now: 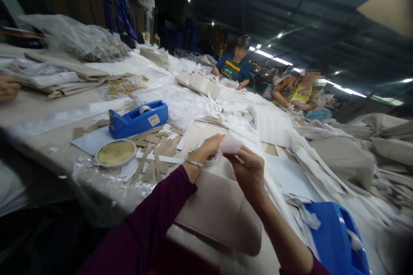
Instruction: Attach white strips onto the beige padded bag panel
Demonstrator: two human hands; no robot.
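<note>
A small, thin white piece of paper or film [231,144] is pinched between the thumb and fingers of my right hand [250,167]. My left hand [206,149] is closed at the left edge of this piece, its fingertips pressed together on it. A bracelet circles the left wrist. Below both hands lies a beige bag-like item [222,206] with a smooth surface. Some hardware near its top shows behind the left hand, partly hidden.
To the left are a blue tape dispenser [138,118], a round dish of yellowish material [116,153] and scattered cardboard strips [156,154]. Another blue dispenser [338,236] stands at the lower right. Two co-workers work across the table; another person's hand [8,89] shows at far left.
</note>
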